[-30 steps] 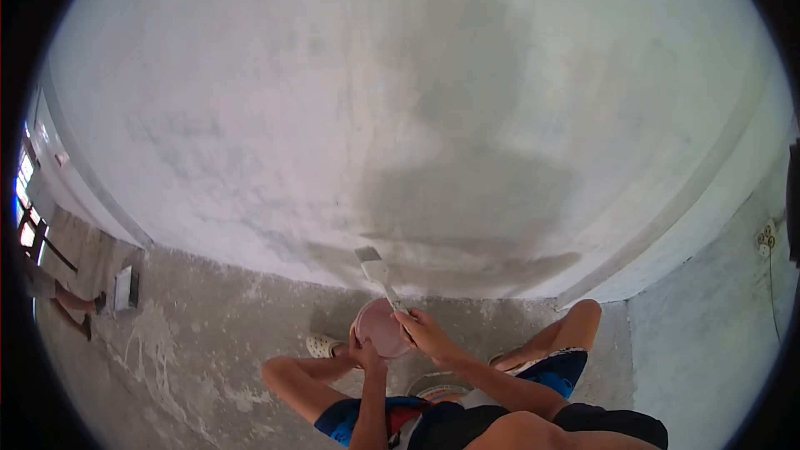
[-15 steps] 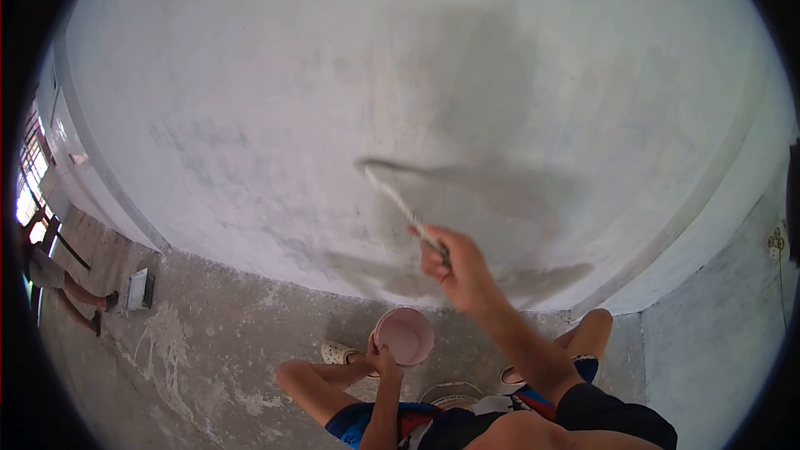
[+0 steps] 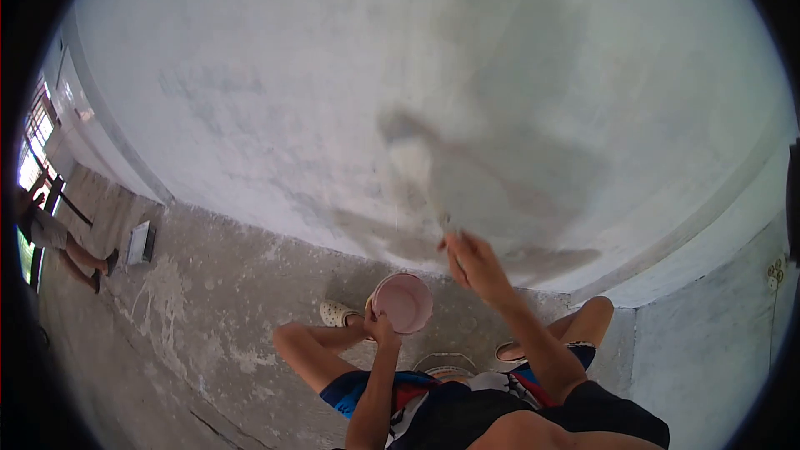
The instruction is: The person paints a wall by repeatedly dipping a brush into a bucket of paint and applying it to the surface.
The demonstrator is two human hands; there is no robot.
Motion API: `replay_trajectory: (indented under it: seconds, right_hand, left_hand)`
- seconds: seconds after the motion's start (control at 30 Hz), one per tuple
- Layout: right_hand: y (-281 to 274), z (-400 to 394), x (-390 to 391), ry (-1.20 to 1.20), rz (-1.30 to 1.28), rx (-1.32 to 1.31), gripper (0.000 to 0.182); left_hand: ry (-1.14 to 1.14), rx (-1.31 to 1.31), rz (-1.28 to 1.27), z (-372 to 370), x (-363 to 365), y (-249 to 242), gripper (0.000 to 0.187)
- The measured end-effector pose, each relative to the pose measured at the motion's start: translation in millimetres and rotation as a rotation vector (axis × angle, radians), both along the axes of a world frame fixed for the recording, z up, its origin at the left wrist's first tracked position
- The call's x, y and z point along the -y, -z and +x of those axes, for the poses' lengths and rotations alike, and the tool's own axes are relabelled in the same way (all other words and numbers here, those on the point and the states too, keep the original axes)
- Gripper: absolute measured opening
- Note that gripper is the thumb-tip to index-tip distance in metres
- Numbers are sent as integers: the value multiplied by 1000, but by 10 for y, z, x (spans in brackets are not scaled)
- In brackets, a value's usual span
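My right hand (image 3: 477,265) is wrapped round the handle of a paintbrush (image 3: 414,160) whose pale, motion-blurred head is at the wall (image 3: 333,100). A dark shadow of the brush and arm falls on the wall beside it. Low between my knees, my left hand (image 3: 381,329) grips the side of a pink plastic bucket (image 3: 403,304), fingers at its rim. The bucket is tilted so its pinkish inside shows.
Behind the bucket, a round container with a wire handle (image 3: 446,369) stands under me. On the left, a paint tray (image 3: 141,243) lies on the stained concrete floor (image 3: 225,308) near another person's legs (image 3: 83,262). A wall outlet (image 3: 776,271) is at far right.
The brush has turned from edge-on to showing its broad side, and its head has shifted right along the wall. My left hand still holds the bucket; the view has shifted slightly.
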State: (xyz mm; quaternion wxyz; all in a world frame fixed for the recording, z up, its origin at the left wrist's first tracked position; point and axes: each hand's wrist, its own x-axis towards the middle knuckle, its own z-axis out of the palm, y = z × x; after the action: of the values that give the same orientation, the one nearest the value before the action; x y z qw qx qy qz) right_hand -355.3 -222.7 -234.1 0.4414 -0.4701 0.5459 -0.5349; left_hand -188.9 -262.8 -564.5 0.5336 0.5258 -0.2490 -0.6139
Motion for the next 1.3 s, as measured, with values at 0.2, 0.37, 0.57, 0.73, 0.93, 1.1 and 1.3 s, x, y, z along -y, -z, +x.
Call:
replay_trajectory:
  seconds: [0.2, 0.37, 0.57, 0.73, 0.93, 1.1, 1.3]
  right_hand:
    - [1695, -151, -116, -38, 493, 248, 36]
    - [2255, -291, 442, 67, 636, 530, 27]
    - [1910, -39, 718, 154, 495, 921, 22]
    - [1102, 102, 441, 176, 340, 817, 24]
    - [-31, 130, 192, 138, 206, 742, 26]
    - [-640, 166, 85, 83, 82, 688, 28]
    - [-1228, 107, 12, -10, -69, 573, 35]
  left_hand:
    - [-84, -47, 52, 67, -40, 94, 56]
    - [-112, 79, 109, 74, -60, -107, 55]
    - [-136, 82, 137, -32, -20, -278, 55]
    - [-113, 12, 119, -75, 30, -116, 52]
    - [-86, 1, 77, -90, -9, -135, 52]
    - [-95, -21, 90, -71, -2, -133, 53]
    - [-97, 6, 70, -53, 2, -107, 59]
